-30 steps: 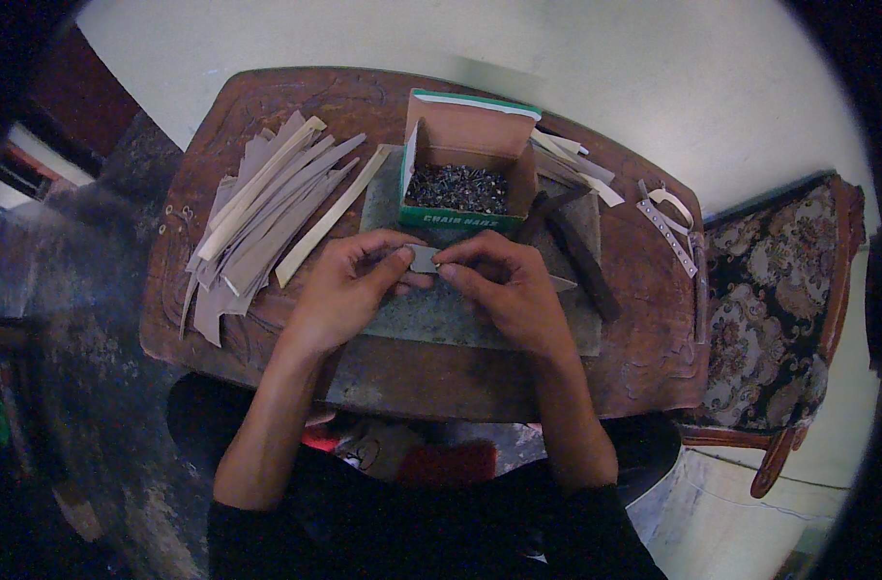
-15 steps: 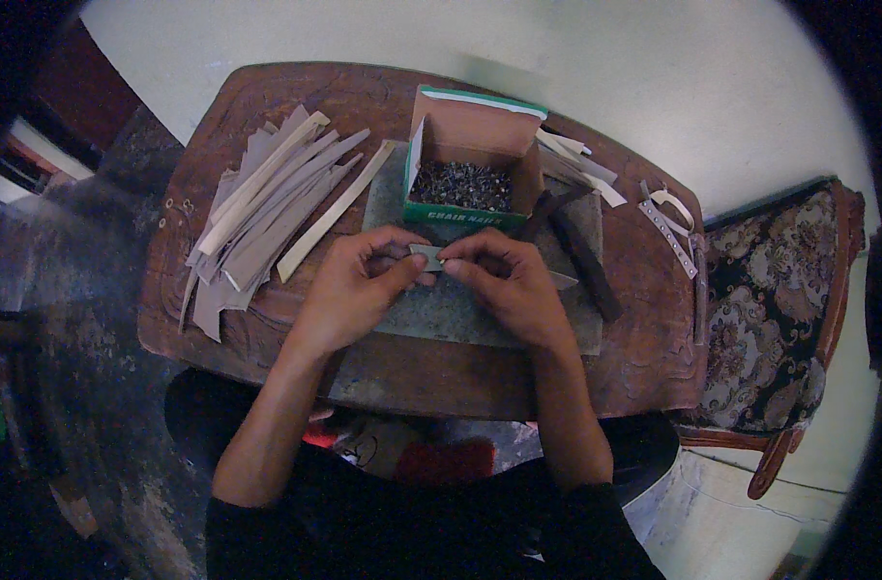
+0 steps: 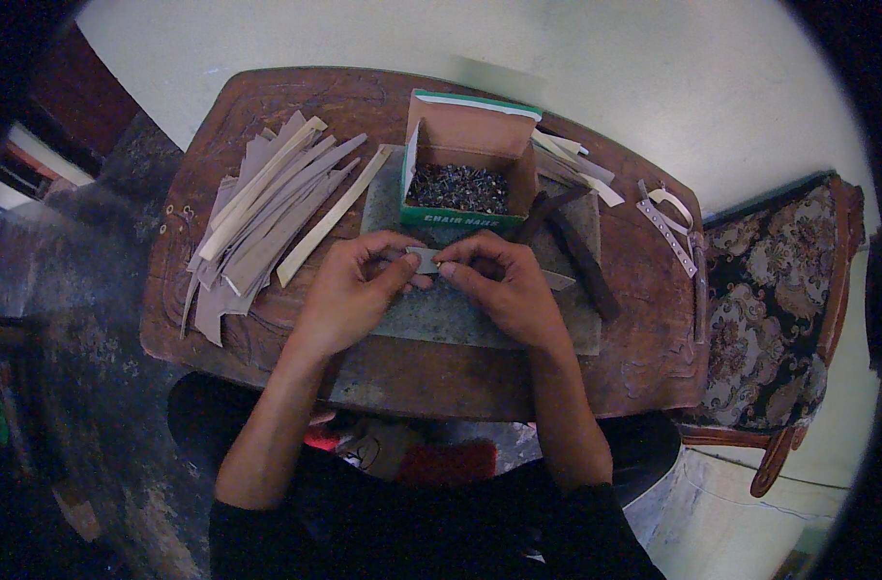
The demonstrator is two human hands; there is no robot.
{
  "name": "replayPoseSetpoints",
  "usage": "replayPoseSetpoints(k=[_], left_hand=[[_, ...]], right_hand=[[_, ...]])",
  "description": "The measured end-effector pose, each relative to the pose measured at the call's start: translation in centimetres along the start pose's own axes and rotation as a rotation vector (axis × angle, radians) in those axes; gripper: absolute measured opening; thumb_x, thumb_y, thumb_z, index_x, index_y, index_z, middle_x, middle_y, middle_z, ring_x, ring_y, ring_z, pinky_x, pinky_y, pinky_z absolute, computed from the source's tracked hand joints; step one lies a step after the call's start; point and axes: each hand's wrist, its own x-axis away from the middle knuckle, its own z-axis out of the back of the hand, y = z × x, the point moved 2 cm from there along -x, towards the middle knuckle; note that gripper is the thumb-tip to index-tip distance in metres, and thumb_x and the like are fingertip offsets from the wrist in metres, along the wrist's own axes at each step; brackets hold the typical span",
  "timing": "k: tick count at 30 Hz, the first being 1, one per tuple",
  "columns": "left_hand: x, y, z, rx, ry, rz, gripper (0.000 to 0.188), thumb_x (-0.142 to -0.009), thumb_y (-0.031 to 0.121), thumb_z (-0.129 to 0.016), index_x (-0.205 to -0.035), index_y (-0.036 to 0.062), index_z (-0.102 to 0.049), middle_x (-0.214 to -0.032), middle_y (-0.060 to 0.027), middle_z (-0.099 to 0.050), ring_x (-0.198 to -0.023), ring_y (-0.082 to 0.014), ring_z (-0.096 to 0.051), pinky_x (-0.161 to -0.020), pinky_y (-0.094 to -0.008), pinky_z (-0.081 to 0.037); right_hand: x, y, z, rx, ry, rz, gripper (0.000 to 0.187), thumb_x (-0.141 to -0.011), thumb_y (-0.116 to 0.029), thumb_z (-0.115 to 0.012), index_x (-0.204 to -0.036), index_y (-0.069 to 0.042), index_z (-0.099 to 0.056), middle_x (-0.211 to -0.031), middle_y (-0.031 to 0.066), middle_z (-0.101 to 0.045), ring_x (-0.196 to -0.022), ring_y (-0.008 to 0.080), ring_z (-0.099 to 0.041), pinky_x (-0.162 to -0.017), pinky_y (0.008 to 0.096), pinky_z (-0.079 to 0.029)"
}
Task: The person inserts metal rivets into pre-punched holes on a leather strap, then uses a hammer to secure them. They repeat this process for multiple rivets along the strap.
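Both my hands meet over a grey slab, just in front of an open box. My left hand [image 3: 349, 290] is closed, pinching a short end of a pale grey strip [image 3: 425, 259] between thumb and fingers. My right hand [image 3: 507, 295] is closed close beside it, thumb and forefinger on a tiny nail [image 3: 438, 262] with a shiny yellowish glint, held against the strip. The nail's point is hidden. A pale tip shows past the right hand, perhaps the same strip. Beyond them, the green-edged cardboard box [image 3: 424, 216] holds many small dark nails [image 3: 458, 186].
The grey slab [image 3: 441, 324] lies on a carved wooden table [image 3: 615, 382]. At left is a pile of grey and cream strips [image 3: 277, 198]. Dark bars [image 3: 584, 261] lie at right, near more strips [image 3: 586, 164] and a studded strip [image 3: 665, 232]. A patterned chair [image 3: 770, 309] stands beyond.
The right finger and thumb have shifted slightly on the strip, and the yellowish glint shows more plainly. The whole view has moved a little; otherwise the hands keep their places.
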Motion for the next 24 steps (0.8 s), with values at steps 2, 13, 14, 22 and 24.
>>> replayPoseSetpoints(k=[2, 13, 14, 22, 24], left_hand=[[0.0, -0.1, 0.0, 0.000, 0.005, -0.001, 0.016, -0.092, 0.008, -0.056, -0.102, -0.0024, -0.062, -0.085, -0.0065, -0.067, -0.079, -0.0104, -0.064, -0.066, -0.0219, -0.046], [0.0, -0.2, -0.1, -0.010, 0.018, 0.013, 0.017, -0.090, 0.007, -0.057, -0.102, -0.0040, -0.062, -0.087, -0.0082, -0.067, -0.079, -0.0111, -0.065, -0.064, -0.0212, -0.048], [0.0, -0.3, -0.1, -0.007, 0.022, 0.020, 0.017, -0.090, 0.007, -0.057, -0.102, -0.0041, -0.062, -0.087, -0.0082, -0.067, -0.079, -0.0112, -0.065, -0.064, -0.0212, -0.048], [-0.1, -0.5, 0.0, 0.001, 0.004, 0.007, 0.018, -0.089, 0.006, -0.057, -0.103, -0.0043, -0.061, -0.089, -0.0094, -0.067, -0.080, -0.0131, -0.066, -0.065, -0.0219, -0.049], [0.0, -0.2, -0.1, -0.005, 0.007, 0.012, 0.018, -0.089, 0.006, -0.058, -0.103, -0.0043, -0.061, -0.089, -0.0095, -0.067, -0.080, -0.0131, -0.066, -0.066, -0.0220, -0.050]], right_hand=[[0.0, 0.0, 0.0, -0.005, 0.001, -0.022, 0.014, -0.084, -0.009, -0.066, -0.095, -0.001, -0.066, -0.087, -0.0002, -0.062, -0.079, 0.0053, -0.054, -0.070, 0.0213, -0.043], [0.0, 0.2, -0.1, -0.051, 0.020, -0.036, 0.015, -0.082, -0.011, -0.067, -0.094, -0.002, -0.067, -0.088, 0.0036, -0.062, -0.081, 0.0104, -0.056, -0.073, 0.0249, -0.045], [0.1, 0.1, -0.1, -0.064, 0.019, -0.046, 0.016, -0.082, -0.012, -0.068, -0.094, -0.002, -0.068, -0.088, 0.0055, -0.061, -0.083, 0.0129, -0.057, -0.075, 0.0268, -0.045], [0.0, 0.4, -0.1, -0.018, 0.025, -0.029, 0.016, -0.081, -0.013, -0.068, -0.094, -0.003, -0.068, -0.090, 0.0052, -0.062, -0.082, 0.0119, -0.058, -0.073, 0.0266, -0.045], [0.0, 0.7, -0.2, -0.011, 0.028, 0.000, 0.016, -0.080, -0.013, -0.069, -0.094, -0.004, -0.068, -0.090, 0.0053, -0.062, -0.081, 0.0119, -0.058, -0.072, 0.0263, -0.045]])
